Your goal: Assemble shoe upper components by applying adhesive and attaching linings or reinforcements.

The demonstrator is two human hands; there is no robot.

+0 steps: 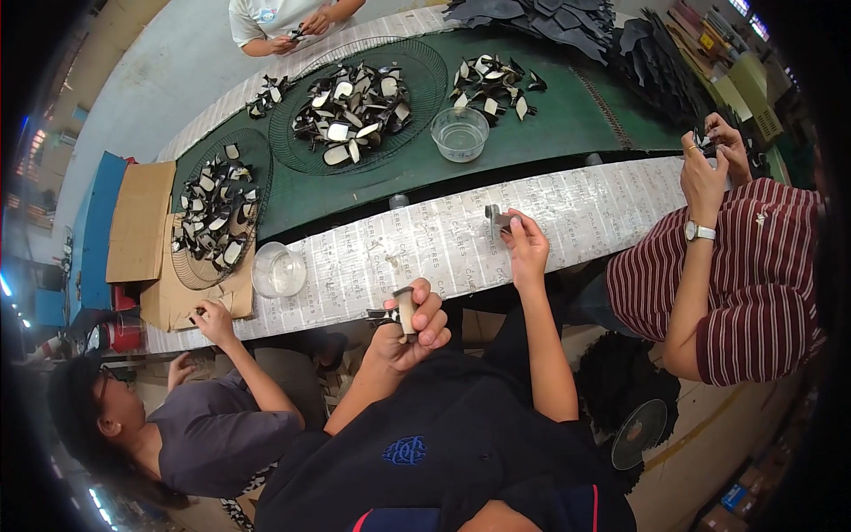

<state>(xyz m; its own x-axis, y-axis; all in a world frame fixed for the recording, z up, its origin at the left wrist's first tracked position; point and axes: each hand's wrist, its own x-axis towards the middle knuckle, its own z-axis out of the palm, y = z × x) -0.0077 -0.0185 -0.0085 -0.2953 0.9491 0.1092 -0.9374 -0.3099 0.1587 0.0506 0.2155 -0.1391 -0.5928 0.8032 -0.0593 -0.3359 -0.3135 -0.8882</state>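
Observation:
My left hand (424,335) is closed around a small cream piece with dark edges (407,312), held upright above the near edge of the table. Black strap-like bits (381,315) stick out on its left side. Raised over the white-covered strip (355,244), my right hand (528,253) pinches a small dark grey piece (502,219) between thumb and fingers; its exact kind is unclear. To the left of my hands stands a clear round bowl (297,273).
Round wire trays (443,82) (267,168) hold heaps of black-and-cream pieces (355,111). Another clear bowl (461,152) sits on the green surface (532,133). Dark flat sheets (550,22) are stacked far right. Co-workers' hands (213,321) (706,182) are close on both sides; another person works opposite.

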